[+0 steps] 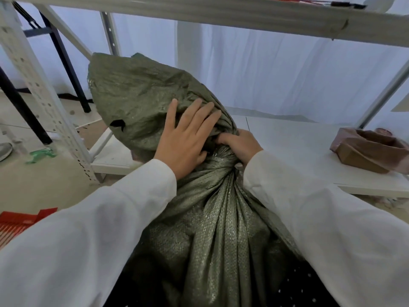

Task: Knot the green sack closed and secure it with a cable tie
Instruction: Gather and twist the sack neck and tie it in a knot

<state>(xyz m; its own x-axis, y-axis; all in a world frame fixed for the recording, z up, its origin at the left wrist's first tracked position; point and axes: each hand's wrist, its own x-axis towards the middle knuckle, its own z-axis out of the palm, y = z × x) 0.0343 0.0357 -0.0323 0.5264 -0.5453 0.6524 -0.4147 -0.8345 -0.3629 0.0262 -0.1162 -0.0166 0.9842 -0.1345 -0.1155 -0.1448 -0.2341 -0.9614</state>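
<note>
My left-hand fingers are pressing spread on the woven olive-green plastic sack standing before me; my right hand is gripping its twisted neck. Risk: slackening grip is letting the knot unwind.

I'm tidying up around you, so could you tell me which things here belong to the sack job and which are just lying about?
In use:
sack, gathered at its neck
left hand, flat on the loose top
right hand, gripping the neck

Lying about:
brown box on the shelf
red item on the floor
green scrap on the floor
</note>
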